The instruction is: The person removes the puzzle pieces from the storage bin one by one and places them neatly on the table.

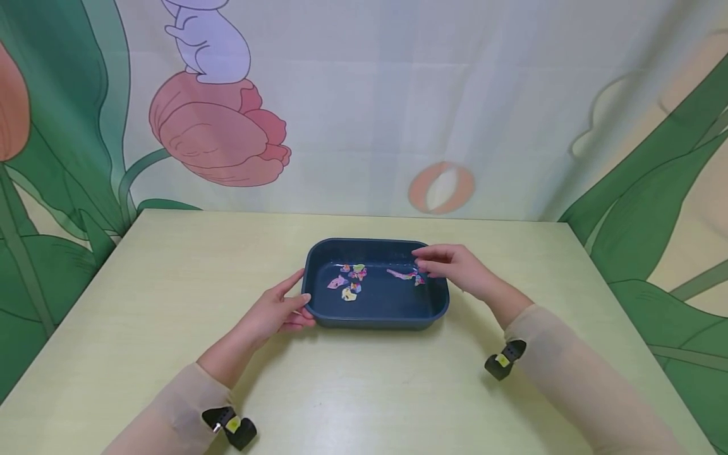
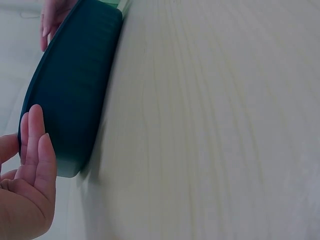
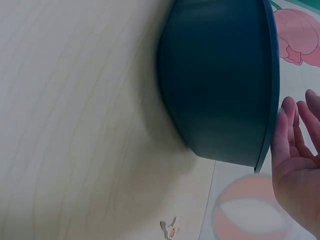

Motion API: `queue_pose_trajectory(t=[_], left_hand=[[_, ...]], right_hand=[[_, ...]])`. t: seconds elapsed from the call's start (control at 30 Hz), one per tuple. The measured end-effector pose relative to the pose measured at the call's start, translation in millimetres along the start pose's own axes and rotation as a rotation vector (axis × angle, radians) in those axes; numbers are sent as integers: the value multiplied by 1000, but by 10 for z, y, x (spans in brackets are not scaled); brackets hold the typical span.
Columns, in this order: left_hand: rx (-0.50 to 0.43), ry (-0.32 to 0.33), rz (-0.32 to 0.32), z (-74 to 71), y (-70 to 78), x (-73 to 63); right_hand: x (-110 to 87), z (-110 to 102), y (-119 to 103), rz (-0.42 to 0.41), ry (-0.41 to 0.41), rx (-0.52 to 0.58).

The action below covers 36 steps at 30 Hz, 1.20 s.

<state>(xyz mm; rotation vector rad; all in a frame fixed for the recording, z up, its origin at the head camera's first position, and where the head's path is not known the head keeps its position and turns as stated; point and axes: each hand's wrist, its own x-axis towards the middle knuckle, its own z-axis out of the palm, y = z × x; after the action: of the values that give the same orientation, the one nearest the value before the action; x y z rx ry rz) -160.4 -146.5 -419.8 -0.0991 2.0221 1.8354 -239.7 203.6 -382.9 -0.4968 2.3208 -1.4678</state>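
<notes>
Two hands are at work on one wide table (image 1: 170, 328), pale yellow-green, which stands before a curtain (image 1: 398, 95) painted with a big pink tulip and green leaves. Near the middle of the table, a little toward its far edge, sits a dark blue tray (image 1: 375, 316), rectangular with round corners and a low wall.

The left hand (image 1: 279, 313) rests against the left end of the tray, near its front corner, with fingers almost straight and the thumb on the rim; it steadies the tray and does not close around it. In the left wrist view the fingers (image 2: 35, 145) lie flat beside the blue wall. The right hand (image 1: 455, 268) reaches over the right rim, and its fingertips come together at a small coloured scrap (image 1: 419, 278) in the right part of the tray. It seems to pinch this scrap, but I cannot tell for sure.

Inside the tray I see a little group of coloured scraps (image 1: 349, 281), pink, yellow and blue, left of the middle, and a pink strip (image 1: 400, 274) near the right hand. One more small scrap (image 3: 170, 227) lies on the table outside, seen only from the right wrist.

As I judge it, the handling of the scraps is only partly done; most pieces lie loose in the tray.
</notes>
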Motion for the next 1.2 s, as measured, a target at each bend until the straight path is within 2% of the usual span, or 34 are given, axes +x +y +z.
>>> queue_pose_trajectory(t=[0.1, 0.17, 0.23, 0.33, 0.4, 0.5, 0.57, 0.63, 0.7, 0.83, 0.9, 0.97, 1.07, 1.13, 1.2], left_hand=[[-2, 2, -1, 4, 1, -2], [-5, 0, 1, 5, 0, -4], [-4, -3, 1, 4, 0, -9], [1, 4, 2, -12, 3, -20], [0, 14, 1, -23, 4, -26], [-4, 14, 2, -25, 5, -28], [-4, 5, -2, -16, 1, -21], [1, -6, -3, -5, -2, -14], [0, -5, -5, 2, -6, -8], [-1, -3, 4, 0, -3, -12], [-4, -5, 3, 1, -2, -12], [-4, -7, 2, 4, 0, -9], [-3, -10, 3, 12, 5, -4], [-2, -5, 2, 12, 11, -5], [0, -5, 4, 7, 18, -8]], right_hand=[[12, 31, -24, -11, -11, -26], [27, 69, -41, -36, -23, -124], [50, 132, -71, -51, -53, -293], [108, 272, -144, -70, -121, -607], [154, 378, -196, -41, -180, -770], [215, 514, -238, 39, -251, -941], [233, 583, -237, 95, -282, -1001], [240, 637, -240, 125, -304, -1022], [244, 688, -245, 123, -318, -999], [274, 772, -243, 42, -346, -898], [307, 796, -215, 3, -333, -807], [348, 800, -171, -29, -282, -714], [413, 776, -92, -30, -156, -580], [455, 755, -41, -14, -83, -548], [494, 740, -2, 21, -46, -541]])
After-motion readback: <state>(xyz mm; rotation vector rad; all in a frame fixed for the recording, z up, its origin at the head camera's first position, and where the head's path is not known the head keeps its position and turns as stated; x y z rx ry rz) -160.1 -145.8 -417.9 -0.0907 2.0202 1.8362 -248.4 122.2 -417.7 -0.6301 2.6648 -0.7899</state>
